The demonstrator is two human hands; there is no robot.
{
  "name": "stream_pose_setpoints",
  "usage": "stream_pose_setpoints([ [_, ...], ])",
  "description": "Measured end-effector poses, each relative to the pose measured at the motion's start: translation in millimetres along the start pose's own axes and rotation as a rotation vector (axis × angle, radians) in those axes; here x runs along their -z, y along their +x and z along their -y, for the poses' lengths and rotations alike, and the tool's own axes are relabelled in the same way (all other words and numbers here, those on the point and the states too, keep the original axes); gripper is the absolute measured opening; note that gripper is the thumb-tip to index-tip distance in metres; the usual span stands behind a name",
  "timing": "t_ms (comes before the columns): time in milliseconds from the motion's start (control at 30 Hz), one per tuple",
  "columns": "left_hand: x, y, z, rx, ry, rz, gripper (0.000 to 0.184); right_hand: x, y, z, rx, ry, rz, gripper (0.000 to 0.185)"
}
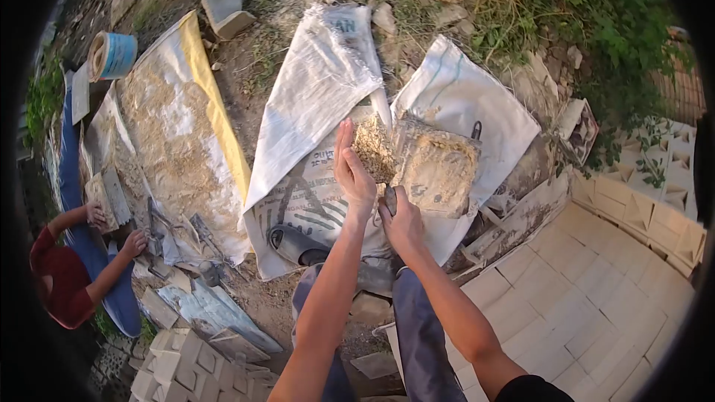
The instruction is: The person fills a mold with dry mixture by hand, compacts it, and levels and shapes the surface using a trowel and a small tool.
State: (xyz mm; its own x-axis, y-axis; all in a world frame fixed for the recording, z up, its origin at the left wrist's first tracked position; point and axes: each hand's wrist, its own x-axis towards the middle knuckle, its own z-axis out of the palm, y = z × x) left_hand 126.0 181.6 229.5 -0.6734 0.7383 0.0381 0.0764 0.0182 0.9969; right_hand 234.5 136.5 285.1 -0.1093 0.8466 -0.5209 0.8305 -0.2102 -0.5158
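My left hand (354,171) is open, its fingers stretched out along the left side of a heap of crumbly tan mix (374,147). Close by on the right, my right hand (403,222) is closed around a tool with a short dark handle (390,198); its working end is hard to make out against the mix. Just right of the heap lies a square, mix-caked mould or board (439,179), with a small black loop at its far right corner. Beneath them is a printed white woven sack (309,171). A dark shoe (294,244) rests on its near edge.
Another person (67,268) works at left, hands on a pale block (109,199). Sand covers a yellow-edged sheet (212,104), with a bucket (113,56) behind. Stacked blocks (197,368) stand front left; rows of pale blocks (573,298) fill the right.
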Motion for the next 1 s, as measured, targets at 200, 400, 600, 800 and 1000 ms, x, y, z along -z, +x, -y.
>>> stream_pose_setpoints([
  [200, -125.8, -98.0, 48.3, 0.115, -0.121, 0.169, 0.049, 35.4, -0.7, -136.5, -0.115, 0.158, -0.192, 0.026],
  [400, -174.2, -142.8, 78.4, 0.05, 0.076, 0.23, 0.049, 51.0, -5.9, -211.7, -0.18, 0.152, -0.338, 0.035],
  [600, -164.2, -141.9, 78.8, -0.144, 0.542, 0.419, 0.049, 82.3, -3.1, -247.4, -0.096, -0.086, -0.372, 0.04],
  [800, -115.8, -143.2, 56.1, 0.008, 0.495, 0.367, 0.029, 92.4, 1.5, -228.0, 0.061, 0.006, -0.435, 0.04],
  [1000, 7.9, -146.6, 69.3, 0.155, 0.83, 0.082, 0.016, 50.1, 2.6, -176.4, -0.063, 0.211, -0.218, 0.031],
])
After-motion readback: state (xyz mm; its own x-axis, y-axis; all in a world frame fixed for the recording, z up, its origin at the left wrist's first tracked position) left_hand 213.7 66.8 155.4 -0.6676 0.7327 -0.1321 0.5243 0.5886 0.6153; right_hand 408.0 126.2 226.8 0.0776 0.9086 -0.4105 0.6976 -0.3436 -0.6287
